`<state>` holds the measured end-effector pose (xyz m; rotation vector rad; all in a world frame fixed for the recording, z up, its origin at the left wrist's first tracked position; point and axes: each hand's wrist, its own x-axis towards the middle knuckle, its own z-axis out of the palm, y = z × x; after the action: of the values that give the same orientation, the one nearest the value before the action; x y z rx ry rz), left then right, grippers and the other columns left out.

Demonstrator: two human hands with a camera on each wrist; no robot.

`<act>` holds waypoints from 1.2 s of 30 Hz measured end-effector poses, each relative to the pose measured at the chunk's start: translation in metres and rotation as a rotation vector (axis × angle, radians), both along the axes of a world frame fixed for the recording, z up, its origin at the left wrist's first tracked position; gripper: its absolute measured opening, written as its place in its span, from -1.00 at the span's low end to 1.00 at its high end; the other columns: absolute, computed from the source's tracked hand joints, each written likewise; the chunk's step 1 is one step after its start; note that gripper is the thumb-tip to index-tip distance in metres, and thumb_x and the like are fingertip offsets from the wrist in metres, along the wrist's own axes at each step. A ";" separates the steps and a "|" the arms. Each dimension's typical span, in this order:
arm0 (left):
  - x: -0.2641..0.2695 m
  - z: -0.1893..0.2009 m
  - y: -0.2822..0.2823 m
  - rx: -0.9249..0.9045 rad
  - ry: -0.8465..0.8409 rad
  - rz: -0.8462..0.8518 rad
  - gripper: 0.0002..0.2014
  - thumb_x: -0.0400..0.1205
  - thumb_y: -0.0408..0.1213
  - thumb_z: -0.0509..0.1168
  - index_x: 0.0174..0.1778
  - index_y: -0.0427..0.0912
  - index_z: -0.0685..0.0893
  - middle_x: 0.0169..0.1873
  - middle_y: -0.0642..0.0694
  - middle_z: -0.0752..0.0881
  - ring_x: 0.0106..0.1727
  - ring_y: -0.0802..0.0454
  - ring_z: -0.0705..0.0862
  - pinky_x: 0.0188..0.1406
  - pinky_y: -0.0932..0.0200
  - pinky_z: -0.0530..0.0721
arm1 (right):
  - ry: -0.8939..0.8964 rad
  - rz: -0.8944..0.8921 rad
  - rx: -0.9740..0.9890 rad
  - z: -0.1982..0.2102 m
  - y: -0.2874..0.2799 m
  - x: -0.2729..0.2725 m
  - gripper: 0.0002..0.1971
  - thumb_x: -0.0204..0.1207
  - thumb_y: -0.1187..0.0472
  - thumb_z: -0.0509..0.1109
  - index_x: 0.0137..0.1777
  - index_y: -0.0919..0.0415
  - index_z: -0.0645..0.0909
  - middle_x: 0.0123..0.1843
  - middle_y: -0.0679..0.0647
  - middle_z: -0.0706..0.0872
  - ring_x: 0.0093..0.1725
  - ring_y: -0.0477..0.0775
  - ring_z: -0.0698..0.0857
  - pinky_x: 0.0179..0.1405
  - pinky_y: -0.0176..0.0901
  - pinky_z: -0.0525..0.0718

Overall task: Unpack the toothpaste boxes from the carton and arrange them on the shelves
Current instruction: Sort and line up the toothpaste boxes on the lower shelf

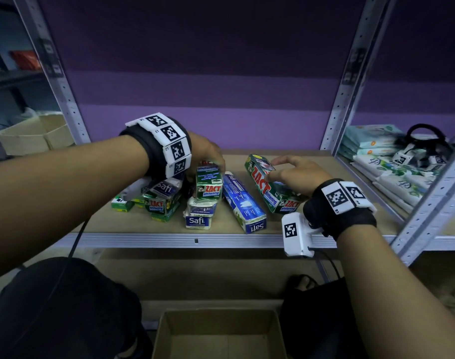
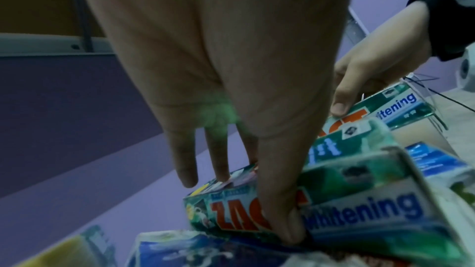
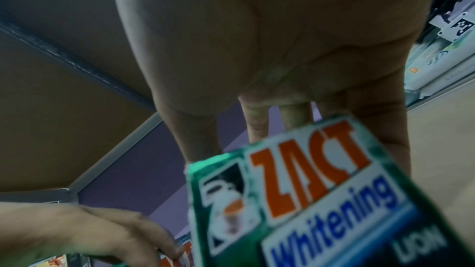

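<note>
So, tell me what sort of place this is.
Probably a small shop or its stockroom: metal shelving, toothpaste boxes piled on it, packs of wipes stacked in the next bay, and an open carton below.

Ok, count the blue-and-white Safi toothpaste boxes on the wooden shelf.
4 visible: one blue-and-white Safi box lies lengthwise mid-shelf, two sit stacked at the front edge of the wooden shelf, upper and lower, one sits in the left pile. More may be hidden there.

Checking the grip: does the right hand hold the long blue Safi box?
No, the right hand holds a green Zact box; the blue Safi box lies beside it.
</note>
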<state>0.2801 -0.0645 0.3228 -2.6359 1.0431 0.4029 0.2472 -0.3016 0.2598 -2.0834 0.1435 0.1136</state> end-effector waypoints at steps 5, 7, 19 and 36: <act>-0.004 0.007 -0.014 -0.081 0.022 -0.010 -0.50 0.52 -0.39 0.51 0.40 -0.18 0.61 0.32 -0.15 0.60 0.34 -0.07 0.57 0.27 0.20 0.50 | -0.027 -0.038 0.020 0.001 -0.011 -0.001 -0.64 0.39 0.11 0.59 0.17 -0.15 0.65 -0.14 -0.06 0.79 -0.43 -0.08 0.81 -0.56 -0.29 0.68; -0.003 0.008 -0.024 -0.096 0.038 -0.015 -0.55 0.52 -0.37 0.51 0.35 -0.18 0.63 0.26 -0.15 0.63 0.27 -0.06 0.61 0.14 0.26 0.50 | -0.047 -0.066 0.029 0.001 -0.017 -0.001 -0.63 0.37 0.11 0.60 0.16 -0.15 0.65 -0.15 -0.08 0.79 -0.45 -0.10 0.81 -0.57 -0.29 0.67; 0.003 -0.015 -0.099 -0.058 -0.125 -0.008 -0.61 0.58 -0.13 0.46 0.33 -0.06 0.62 0.18 -0.10 0.67 0.18 -0.08 0.64 -0.06 0.22 0.37 | -0.192 -0.214 0.083 0.003 -0.073 -0.006 -0.59 0.41 0.19 0.62 0.22 -0.07 0.60 -0.11 0.00 0.80 -0.41 -0.11 0.80 -0.60 -0.38 0.62; 0.006 -0.055 -0.177 0.033 -0.093 -0.002 -0.47 0.61 0.11 0.35 0.35 -0.21 0.62 0.22 -0.22 0.64 0.23 -0.20 0.64 0.26 -0.08 0.63 | -0.208 -0.328 -0.002 -0.010 -0.120 -0.003 -0.59 0.37 0.13 0.61 0.18 -0.17 0.63 -0.12 -0.13 0.79 -0.24 -0.05 0.82 -0.21 -0.12 0.79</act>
<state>0.2863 -0.2414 0.2680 -2.5974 1.0012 0.2914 0.2446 -0.4219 0.2493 -2.0307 0.3546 -0.3003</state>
